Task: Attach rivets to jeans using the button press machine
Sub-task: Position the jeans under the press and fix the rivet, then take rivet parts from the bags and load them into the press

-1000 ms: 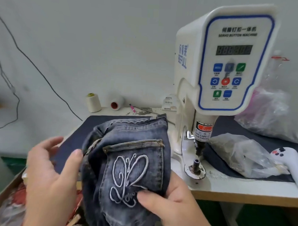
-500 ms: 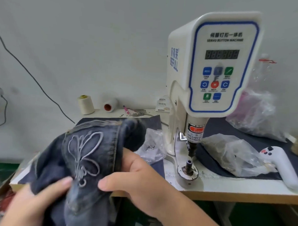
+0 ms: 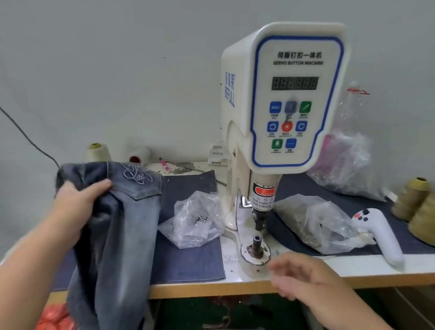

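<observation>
Nearest the front edge of the desk (image 3: 232, 287): right hand (image 3: 303, 279) hovers just in front of the lower die (image 3: 256, 245), blurred, fingers (image 3: 280, 265) loosely spread, holding nothing I can make out. Left hand (image 3: 74, 204) grips the jeans (image 3: 120, 235) at the desk's left side, fingers curled into bunched denim; the leg hangs off the front edge, and the embroidered back pocket (image 3: 137, 181) faces up near the top of the bundle.

Risks, my read:
- Right hand sits close to the die, under the punch (image 3: 259, 215). If the press cycles while it's there, it gets pinched. The label on the ram warns of exactly that.
- Jeans are held one-handed in a wad, well apart from the die. Fed like that, a fold could double up under the punch and the rivet would go through two layers or land off the pocket corner.
- Hanging leg weight may drag the cloth off position.
- Can't tell if a rivet is loaded on the die.

Count, front to back:
- hands: 2
- jeans: 1
- button press machine (image 3: 283, 98): 1
- clear bags beside the die: 2, left bag (image 3: 194, 220) and right bag (image 3: 313, 222)
- white handheld controller (image 3: 379, 232): 1, right side
- bag at back right (image 3: 347, 164): 1
- thread cones: 2 at the back left (image 3: 97, 152), at least 2 at the right edge (image 3: 415, 196)
- pink pen (image 3: 163, 163): 1
</observation>
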`<state>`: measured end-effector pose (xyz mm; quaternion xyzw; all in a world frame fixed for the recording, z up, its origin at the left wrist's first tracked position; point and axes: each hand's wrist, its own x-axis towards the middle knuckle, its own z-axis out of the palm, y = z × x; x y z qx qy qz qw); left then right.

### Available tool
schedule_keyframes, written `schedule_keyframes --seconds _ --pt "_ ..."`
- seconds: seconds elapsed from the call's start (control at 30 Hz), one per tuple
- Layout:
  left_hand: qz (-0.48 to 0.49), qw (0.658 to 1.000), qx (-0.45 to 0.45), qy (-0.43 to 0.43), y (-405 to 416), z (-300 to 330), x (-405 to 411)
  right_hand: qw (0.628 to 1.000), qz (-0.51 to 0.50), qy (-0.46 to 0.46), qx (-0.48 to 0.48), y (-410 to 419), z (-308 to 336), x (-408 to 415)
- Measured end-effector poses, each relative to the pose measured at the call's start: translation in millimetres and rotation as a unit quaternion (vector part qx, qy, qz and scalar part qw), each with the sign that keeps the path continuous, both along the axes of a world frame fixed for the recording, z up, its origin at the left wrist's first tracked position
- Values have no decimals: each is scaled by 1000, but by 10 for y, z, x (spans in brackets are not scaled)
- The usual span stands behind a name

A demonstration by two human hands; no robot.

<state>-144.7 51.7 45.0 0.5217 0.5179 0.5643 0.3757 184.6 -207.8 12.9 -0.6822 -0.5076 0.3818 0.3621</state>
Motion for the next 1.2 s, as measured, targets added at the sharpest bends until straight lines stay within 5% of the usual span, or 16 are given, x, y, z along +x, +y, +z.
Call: schedule_keyframes --seconds 0.07,0.13,0.3,0.5,0.8,0.97,1.2 --pt "-77 980 -166 81 2 -286 168 993 -101 -58 18 -6 -73 327" --pt "-92 958 -218 161 -14 -533 285 977 -179 -107 48 44 -128 652" --pt "2 950 -139 280 -105 -531 398 945 -229 -234 -9 347 -252 1207" --pt "103 919 -67 374 -344 -434 437 913 -150 -365 -107 659 -245 1326" --pt "101 865 20 491 -751 -674 647 883 -107 -430 -152 786 -112 1183" --pt "100 863 62 492 -835 -761 698 873 -136 -460 -84 763 -250 1164" --pt "75 887 108 443 -950 -834 830 914 -220 -332 76 567 -276 1139"
